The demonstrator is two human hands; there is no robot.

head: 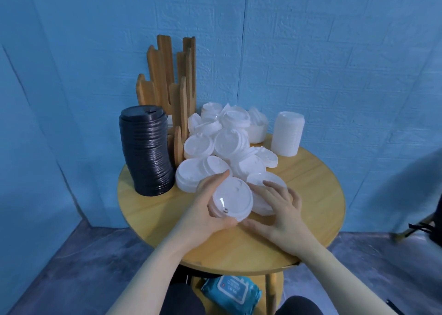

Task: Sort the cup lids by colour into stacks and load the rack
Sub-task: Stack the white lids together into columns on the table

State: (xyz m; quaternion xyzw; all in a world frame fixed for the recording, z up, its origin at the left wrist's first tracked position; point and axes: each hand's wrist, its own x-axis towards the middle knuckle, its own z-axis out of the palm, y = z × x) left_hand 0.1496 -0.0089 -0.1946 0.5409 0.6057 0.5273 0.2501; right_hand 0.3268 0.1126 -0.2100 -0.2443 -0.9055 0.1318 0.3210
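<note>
Printed marks are carried by one thing only, the blue wipes packet (230,295) on the lower shelf under the round table (311,195); a white label panel with a small red dot is seen on its top face; rows of pale characters are printed across that panel, but they are too small and blurred to be read; no brand, number or sign can be made out on the lids, the rack or the wall.
</note>
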